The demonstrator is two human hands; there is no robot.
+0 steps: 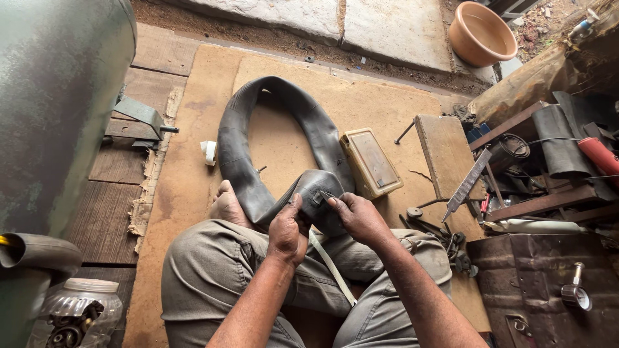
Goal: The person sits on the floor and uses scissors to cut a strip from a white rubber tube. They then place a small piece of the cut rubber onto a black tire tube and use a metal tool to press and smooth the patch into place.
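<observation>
Both hands (322,219) pinch a fold of limp black rubber inner tube (238,148)

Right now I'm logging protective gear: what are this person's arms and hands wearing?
Nothing. The left hand and right hand are bare, with no gloves, rings or watch showing. Both forearms are uncovered, with no sleeve in view. Only grey-khaki trousers show below.
</observation>
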